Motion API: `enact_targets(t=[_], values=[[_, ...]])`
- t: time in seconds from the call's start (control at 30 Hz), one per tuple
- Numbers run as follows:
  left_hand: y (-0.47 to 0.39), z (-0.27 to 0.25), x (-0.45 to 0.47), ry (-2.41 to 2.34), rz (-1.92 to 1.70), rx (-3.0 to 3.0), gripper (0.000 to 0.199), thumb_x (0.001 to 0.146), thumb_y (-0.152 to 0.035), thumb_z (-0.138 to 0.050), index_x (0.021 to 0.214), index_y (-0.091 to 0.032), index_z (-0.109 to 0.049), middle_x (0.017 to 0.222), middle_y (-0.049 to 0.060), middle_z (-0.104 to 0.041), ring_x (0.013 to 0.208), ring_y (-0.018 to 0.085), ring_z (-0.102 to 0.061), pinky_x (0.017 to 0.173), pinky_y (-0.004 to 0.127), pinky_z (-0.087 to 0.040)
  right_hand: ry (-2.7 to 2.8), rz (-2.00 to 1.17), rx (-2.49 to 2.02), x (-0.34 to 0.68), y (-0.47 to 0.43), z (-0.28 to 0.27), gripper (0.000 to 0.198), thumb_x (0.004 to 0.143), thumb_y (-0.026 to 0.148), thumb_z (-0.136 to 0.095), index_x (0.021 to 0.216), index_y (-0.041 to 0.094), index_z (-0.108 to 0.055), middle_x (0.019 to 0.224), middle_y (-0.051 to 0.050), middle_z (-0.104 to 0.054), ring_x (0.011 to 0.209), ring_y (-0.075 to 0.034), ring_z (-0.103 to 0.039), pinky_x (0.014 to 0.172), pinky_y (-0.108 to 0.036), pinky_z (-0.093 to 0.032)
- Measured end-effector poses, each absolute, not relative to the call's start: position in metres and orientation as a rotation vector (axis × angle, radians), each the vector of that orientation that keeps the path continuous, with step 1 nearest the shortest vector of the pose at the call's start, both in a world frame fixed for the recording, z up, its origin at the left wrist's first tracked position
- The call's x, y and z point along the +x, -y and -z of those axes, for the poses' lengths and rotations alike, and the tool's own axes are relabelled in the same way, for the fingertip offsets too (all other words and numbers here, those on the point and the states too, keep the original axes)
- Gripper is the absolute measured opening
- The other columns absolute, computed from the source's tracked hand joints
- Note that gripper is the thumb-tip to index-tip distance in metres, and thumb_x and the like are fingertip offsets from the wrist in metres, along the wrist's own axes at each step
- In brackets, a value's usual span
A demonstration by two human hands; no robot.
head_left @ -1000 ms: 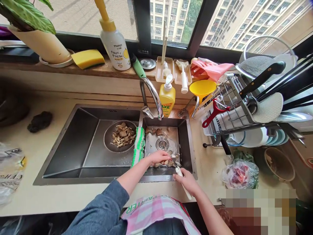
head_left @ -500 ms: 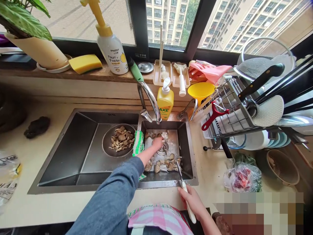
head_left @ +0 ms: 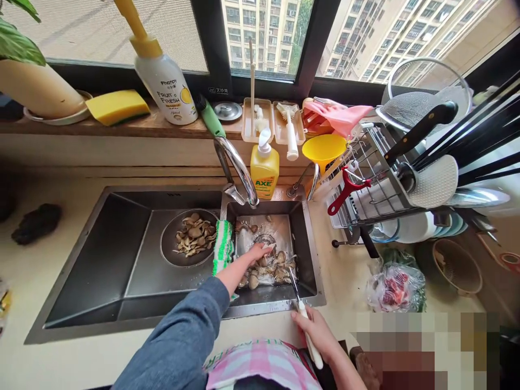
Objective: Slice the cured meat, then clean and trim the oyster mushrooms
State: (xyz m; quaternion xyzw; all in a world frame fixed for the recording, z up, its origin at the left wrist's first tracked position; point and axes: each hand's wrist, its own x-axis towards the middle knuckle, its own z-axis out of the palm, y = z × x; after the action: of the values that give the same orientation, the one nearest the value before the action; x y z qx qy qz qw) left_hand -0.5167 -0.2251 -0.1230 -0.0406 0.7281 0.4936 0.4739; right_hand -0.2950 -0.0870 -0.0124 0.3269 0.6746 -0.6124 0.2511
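Note:
My left hand (head_left: 258, 253) reaches into the small right basin of the sink (head_left: 314, 271), its fingers closed above the loose mushrooms (head_left: 280, 260). Something pale shows at the fingertips, too small to name for certain. At the front rim, my right hand (head_left: 314, 327) grips the white handle of a slim-bladed knife (head_left: 303, 311), the blade pointing into the basin beside the mushrooms. In the large left basin, a round dark bowl (head_left: 167, 250) holds more torn mushrooms (head_left: 195, 233).
A green-and-white cloth (head_left: 222, 246) hangs over the divider. The faucet (head_left: 244, 173) arches above it, with a yellow soap bottle (head_left: 265, 170) behind. To the right stand a dish rack (head_left: 365, 200) and wrapped meat (head_left: 396, 290). A yellow sponge (head_left: 118, 106) lies on the sill.
My left hand has moved from beside the drain toward me, to the mushrooms at the front of the basin. My right hand still grips the knife. The view has shifted slightly.

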Motion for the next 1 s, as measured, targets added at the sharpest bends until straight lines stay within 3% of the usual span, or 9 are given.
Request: enact_targets(t=[0.1, 0.2, 0.3, 0.43, 0.67, 0.8, 1.0], values=[[0.229, 0.101, -0.499, -1.607, -1.341, -0.114, 0.033, 0.078, -0.049, -0.056, 0.084, -0.016, -0.055, 0.064, -0.002, -0.056, 0.056, 0.009, -0.054, 0.062, 0.025, -0.048, -1.877, 1.613, 0.877, -0.302, 0.084, 0.011, 0.028, 0.068, 0.046, -0.058, 0.067, 0.02, -0.049, 0.053, 0.004, -0.048, 0.047, -0.011, -0.043, 0.048, -0.024, -0.033], [0.233, 0.077, -0.486, -1.21, -1.533, -0.127, 0.036, 0.073, -0.048, -0.063, 0.089, -0.016, -0.053, 0.065, -0.003, -0.055, 0.05, 0.007, -0.052, 0.059, 0.027, -0.049, -1.965, 1.571, 0.84, -0.307, 0.081, 0.009, 0.024, 0.068, 0.043, -0.059, 0.069, 0.019, -0.052, 0.057, 0.004, -0.05, 0.051, -0.011, -0.044, 0.05, -0.024, -0.033], [0.236, 0.057, -0.476, -0.966, -1.554, -0.102, 0.038, 0.069, -0.043, -0.069, 0.09, -0.014, -0.056, 0.071, 0.001, -0.06, 0.046, 0.006, -0.052, 0.048, 0.021, -0.045, -2.013, 1.555, 0.81, -0.309, 0.08, 0.007, 0.021, 0.068, 0.039, -0.059, 0.07, 0.019, -0.053, 0.059, 0.004, -0.051, 0.055, -0.012, -0.045, 0.053, -0.024, -0.034], [0.237, 0.043, -0.467, -1.009, -1.42, -0.008, 0.036, 0.068, -0.042, -0.071, 0.084, -0.013, -0.059, 0.069, 0.001, -0.061, 0.042, 0.004, -0.05, 0.039, 0.016, -0.036, -2.033, 1.537, 0.786, -0.309, 0.082, 0.005, 0.018, 0.067, 0.035, -0.059, 0.07, 0.018, -0.052, 0.06, 0.004, -0.051, 0.057, -0.011, -0.045, 0.052, -0.022, -0.033], [0.237, 0.043, -0.458, -1.058, -1.32, 0.072, 0.034, 0.065, -0.042, -0.072, 0.077, -0.013, -0.057, 0.062, -0.002, -0.06, 0.042, 0.004, -0.05, 0.041, 0.016, -0.036, -2.036, 1.513, 0.79, -0.303, 0.089, 0.004, 0.029, 0.07, 0.043, -0.055, 0.06, 0.021, -0.04, 0.047, 0.006, -0.041, 0.041, -0.008, -0.035, 0.043, -0.022, -0.025], [0.24, 0.044, -0.456, -1.11, -1.36, 0.058, 0.039, 0.059, -0.042, -0.076, 0.073, -0.014, -0.053, 0.072, 0.001, -0.063, 0.049, 0.007, -0.056, 0.042, 0.016, -0.036, -2.002, 1.509, 0.824, -0.295, 0.091, 0.009, 0.031, 0.069, 0.043, -0.057, 0.058, 0.021, -0.039, 0.046, 0.006, -0.041, 0.042, -0.008, -0.036, 0.044, -0.022, -0.025], [0.293, 0.008, -0.483, -1.398, -1.59, -0.022, 0.045, 0.064, -0.043, -0.073, 0.095, -0.013, -0.057, 0.065, -0.002, -0.056, 0.046, 0.005, -0.05, 0.044, 0.016, -0.035, -1.901, 1.549, 0.866, -0.283, 0.086, 0.014, 0.029, 0.069, 0.045, -0.055, 0.061, 0.022, -0.038, 0.047, 0.007, -0.04, 0.038, -0.009, -0.037, 0.042, -0.024, -0.027]])
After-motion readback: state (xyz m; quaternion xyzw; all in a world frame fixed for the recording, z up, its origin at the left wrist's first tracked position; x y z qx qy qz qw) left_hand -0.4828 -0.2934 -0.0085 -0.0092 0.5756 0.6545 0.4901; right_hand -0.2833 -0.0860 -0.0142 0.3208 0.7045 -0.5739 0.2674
